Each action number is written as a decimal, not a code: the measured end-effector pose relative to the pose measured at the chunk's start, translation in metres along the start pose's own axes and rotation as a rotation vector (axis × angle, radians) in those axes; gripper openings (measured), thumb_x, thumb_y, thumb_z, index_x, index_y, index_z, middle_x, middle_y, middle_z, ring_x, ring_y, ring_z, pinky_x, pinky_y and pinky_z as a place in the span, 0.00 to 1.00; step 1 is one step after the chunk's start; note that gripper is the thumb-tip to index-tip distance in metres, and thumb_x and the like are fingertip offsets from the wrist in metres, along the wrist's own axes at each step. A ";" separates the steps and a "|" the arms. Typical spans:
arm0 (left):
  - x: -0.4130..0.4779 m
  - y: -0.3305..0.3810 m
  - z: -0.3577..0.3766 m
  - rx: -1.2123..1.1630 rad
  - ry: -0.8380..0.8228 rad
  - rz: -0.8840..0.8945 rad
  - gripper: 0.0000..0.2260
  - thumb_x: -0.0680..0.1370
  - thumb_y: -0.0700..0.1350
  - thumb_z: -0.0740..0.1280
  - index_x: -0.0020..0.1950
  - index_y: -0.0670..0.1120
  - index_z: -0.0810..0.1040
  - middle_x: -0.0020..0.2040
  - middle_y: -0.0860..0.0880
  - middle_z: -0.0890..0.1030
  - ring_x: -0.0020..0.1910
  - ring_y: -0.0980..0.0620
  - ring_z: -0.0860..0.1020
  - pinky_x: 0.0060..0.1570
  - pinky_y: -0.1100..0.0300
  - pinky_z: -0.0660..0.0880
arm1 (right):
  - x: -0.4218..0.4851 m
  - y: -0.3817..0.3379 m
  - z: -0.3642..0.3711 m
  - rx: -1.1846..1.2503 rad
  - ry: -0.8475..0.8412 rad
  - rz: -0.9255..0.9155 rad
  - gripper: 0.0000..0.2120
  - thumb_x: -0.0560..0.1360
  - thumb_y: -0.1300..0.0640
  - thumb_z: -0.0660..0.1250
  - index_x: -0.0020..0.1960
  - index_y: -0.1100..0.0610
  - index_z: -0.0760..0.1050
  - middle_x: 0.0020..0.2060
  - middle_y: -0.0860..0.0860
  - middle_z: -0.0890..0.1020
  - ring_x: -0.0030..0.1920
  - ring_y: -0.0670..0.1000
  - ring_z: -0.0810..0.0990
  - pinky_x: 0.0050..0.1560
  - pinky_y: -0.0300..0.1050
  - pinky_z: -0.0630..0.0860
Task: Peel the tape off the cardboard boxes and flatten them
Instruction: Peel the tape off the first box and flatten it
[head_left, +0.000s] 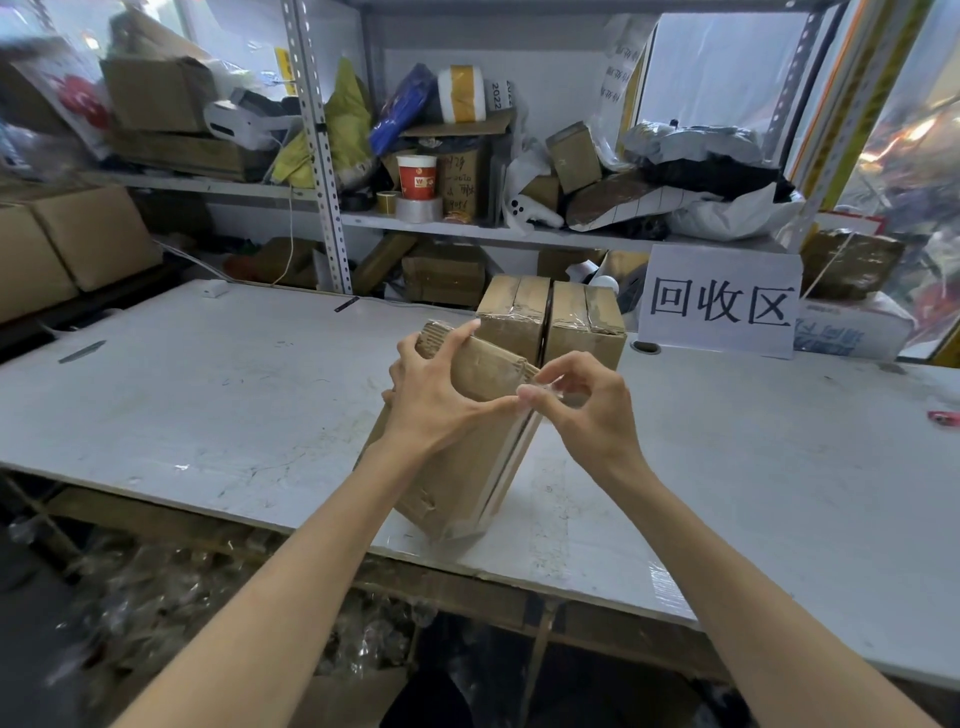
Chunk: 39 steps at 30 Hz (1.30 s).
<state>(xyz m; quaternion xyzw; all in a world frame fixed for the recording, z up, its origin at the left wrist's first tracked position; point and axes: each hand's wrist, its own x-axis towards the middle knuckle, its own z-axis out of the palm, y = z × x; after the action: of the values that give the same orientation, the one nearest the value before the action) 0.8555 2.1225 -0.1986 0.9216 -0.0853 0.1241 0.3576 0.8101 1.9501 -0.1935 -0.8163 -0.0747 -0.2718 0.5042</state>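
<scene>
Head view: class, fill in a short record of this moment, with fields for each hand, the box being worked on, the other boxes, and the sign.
left hand: grips the top of the tilted cardboard box
right hand: fingers pinch clear tape at that box's upper edge
worked box: leaning, lower corner on the white table
other boxes: two taped boxes, upright, side by side behind it
sign: white, reads 回收区, right of them
</scene>
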 end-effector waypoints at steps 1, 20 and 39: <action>0.001 0.000 -0.001 -0.006 -0.010 -0.005 0.48 0.55 0.79 0.64 0.73 0.68 0.58 0.74 0.45 0.54 0.71 0.37 0.60 0.66 0.36 0.67 | 0.001 -0.001 0.000 0.022 -0.018 0.018 0.10 0.68 0.54 0.77 0.43 0.57 0.78 0.41 0.49 0.81 0.43 0.53 0.80 0.45 0.53 0.79; 0.001 0.000 0.000 -0.011 -0.016 0.057 0.49 0.58 0.69 0.76 0.75 0.66 0.58 0.74 0.45 0.55 0.71 0.38 0.60 0.66 0.36 0.68 | 0.004 -0.006 0.004 -0.039 0.044 0.003 0.10 0.67 0.57 0.77 0.40 0.55 0.76 0.32 0.47 0.78 0.32 0.45 0.74 0.34 0.39 0.74; -0.003 0.009 -0.003 0.003 0.008 -0.033 0.53 0.54 0.73 0.75 0.76 0.66 0.57 0.72 0.43 0.58 0.70 0.39 0.62 0.67 0.39 0.66 | 0.008 0.000 0.009 -0.287 -0.001 -0.307 0.07 0.71 0.69 0.70 0.38 0.62 0.73 0.36 0.51 0.76 0.40 0.52 0.71 0.40 0.42 0.68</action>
<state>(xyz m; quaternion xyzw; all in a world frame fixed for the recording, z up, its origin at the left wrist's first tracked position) 0.8502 2.1185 -0.1917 0.9230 -0.0685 0.1219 0.3584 0.8205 1.9564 -0.1924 -0.8589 -0.1588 -0.3530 0.3354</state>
